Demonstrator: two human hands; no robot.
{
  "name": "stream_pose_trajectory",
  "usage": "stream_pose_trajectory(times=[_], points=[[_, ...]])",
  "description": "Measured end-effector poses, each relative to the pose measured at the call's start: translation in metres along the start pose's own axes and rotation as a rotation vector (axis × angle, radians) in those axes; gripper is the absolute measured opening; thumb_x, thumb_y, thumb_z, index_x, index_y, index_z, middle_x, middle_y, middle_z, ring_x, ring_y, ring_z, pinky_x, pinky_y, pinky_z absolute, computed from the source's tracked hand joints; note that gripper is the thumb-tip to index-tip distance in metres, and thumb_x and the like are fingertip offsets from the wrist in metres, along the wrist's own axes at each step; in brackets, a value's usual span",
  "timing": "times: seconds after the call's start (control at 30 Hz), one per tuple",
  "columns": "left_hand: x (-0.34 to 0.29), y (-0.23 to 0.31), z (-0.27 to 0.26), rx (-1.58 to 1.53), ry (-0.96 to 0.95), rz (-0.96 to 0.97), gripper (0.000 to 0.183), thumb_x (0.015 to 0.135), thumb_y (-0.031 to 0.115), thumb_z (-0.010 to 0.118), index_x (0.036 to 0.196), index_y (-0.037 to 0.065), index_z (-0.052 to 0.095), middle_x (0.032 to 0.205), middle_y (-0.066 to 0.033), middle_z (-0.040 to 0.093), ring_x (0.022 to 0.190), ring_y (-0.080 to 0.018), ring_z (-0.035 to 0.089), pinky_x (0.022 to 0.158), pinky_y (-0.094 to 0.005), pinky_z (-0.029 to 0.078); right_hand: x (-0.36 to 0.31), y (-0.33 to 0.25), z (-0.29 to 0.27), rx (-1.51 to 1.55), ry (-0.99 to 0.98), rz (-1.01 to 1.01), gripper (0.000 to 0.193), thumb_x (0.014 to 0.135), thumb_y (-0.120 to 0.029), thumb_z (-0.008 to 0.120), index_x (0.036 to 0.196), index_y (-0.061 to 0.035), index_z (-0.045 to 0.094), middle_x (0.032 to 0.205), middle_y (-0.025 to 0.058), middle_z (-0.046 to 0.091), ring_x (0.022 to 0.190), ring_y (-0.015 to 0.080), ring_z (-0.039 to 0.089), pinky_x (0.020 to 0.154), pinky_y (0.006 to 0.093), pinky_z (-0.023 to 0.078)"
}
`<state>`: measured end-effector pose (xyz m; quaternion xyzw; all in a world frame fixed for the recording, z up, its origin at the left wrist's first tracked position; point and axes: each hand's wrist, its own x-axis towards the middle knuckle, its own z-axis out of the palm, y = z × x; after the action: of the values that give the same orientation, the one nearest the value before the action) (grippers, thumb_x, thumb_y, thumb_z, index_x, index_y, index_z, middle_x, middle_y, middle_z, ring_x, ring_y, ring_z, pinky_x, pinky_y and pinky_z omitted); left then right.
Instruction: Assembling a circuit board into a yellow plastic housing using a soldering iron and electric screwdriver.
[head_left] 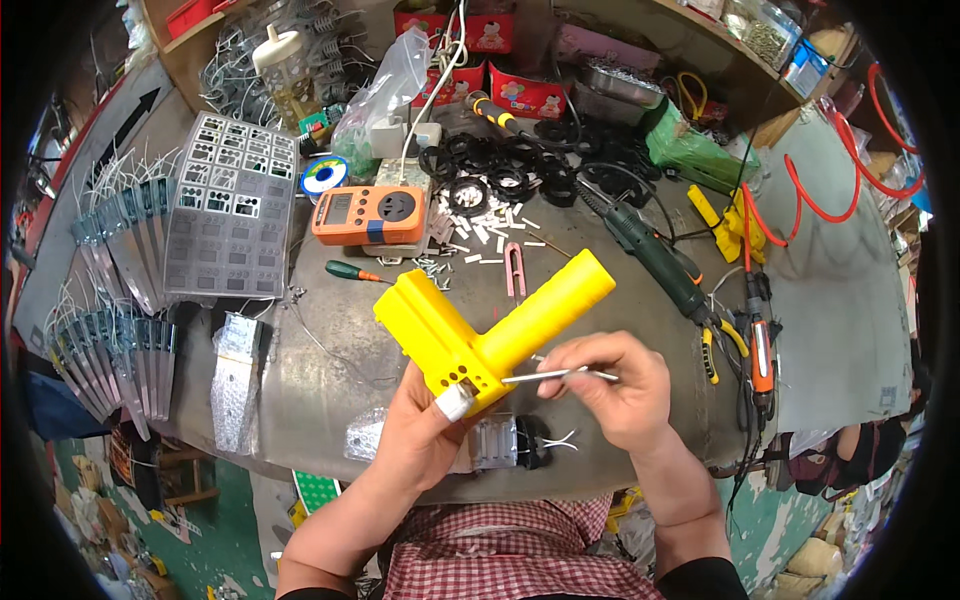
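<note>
Left hand (415, 430) cradles yellow housing (435, 325) — right hand (628, 395) pinches metal rod (535, 377).

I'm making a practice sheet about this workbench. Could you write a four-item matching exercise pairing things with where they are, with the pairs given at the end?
Column one:
1. Yellow plastic gun-shaped housing
2. Thin silver metal rod
3. Orange box-shaped meter
4. Pink U-shaped snips

Column two:
A. Beside the round blue-and-white spool
B. In the right hand
C. Lying to the right of the meter
D. In the left hand

Pairs: 1-D, 2-B, 3-A, 4-C
</note>
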<state>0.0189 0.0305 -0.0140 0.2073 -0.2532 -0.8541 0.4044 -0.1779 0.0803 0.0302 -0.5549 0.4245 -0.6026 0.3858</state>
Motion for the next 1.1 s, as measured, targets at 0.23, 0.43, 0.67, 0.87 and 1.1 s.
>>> stream_pose_trajectory(times=[0.23,0.43,0.67,0.87,1.1], points=[[-0.014,-0.014,-0.008,1.214,-0.177,0.723,0.04,0.087,0.0,0.058,0.124,0.001,0.046,0.112,-0.0121,0.061,0.1,-0.0258,0.062,0.094,-0.0379,0.046,0.001,-0.014,0.003,-0.053,-0.129,0.626,0.018,0.091,-0.008,0.06,0.103,0.005,0.059,0.085,0.0081,0.067,0.068,0.0136,0.063,0.063,0.0289,0.053],[0.003,-0.03,0.005,0.37,0.126,0.409,0.053,0.084,-0.006,0.06,0.13,0.004,0.034,0.122,-0.011,0.052,0.11,-0.0225,0.056,0.096,-0.0372,0.044,-0.016,-0.016,0.002,-0.369,0.083,0.208,0.023,0.087,0.003,0.058,0.108,0.0017,0.053,0.094,0.0129,0.063,0.084,0.0243,0.066,0.076,0.0332,0.052],[-0.001,-0.029,0.016,0.359,0.015,0.293,0.056,0.083,-0.003,0.062,0.131,0.006,0.035,0.121,-0.0085,0.053,0.11,-0.0206,0.056,0.096,-0.0356,0.045,-0.003,-0.019,0.012,-1.209,-0.064,-0.489,0.022,0.073,-0.013,0.058,0.093,-0.0033,0.062,0.092,0.0063,0.059,0.085,0.0228,0.056,0.078,0.0346,0.043],[-0.001,-0.016,0.017,0.333,-0.039,0.151,0.053,0.084,-0.002,0.061,0.131,0.006,0.037,0.123,-0.0089,0.053,0.111,-0.0203,0.056,0.096,-0.0357,0.045,-0.013,0.009,0.018,-1.004,-0.01,-0.35,0.037,0.079,-0.008,0.057,0.116,-0.0003,0.055,0.122,0.0204,0.054,0.115,0.0359,0.053,0.096,0.0415,0.046],[0.004,-0.014,0.031,0.317,0.015,0.083,0.062,0.084,-0.002,0.061,0.139,0.003,0.032,0.126,-0.013,0.053,0.115,-0.0262,0.056,0.097,-0.0388,0.047,-0.013,-0.016,0.028,-0.64,-0.018,-0.338,0.063,0.079,-0.011,0.063,0.137,-0.0013,0.04,0.139,0.0244,0.04,0.127,0.0402,0.041,0.108,0.0498,0.032]])
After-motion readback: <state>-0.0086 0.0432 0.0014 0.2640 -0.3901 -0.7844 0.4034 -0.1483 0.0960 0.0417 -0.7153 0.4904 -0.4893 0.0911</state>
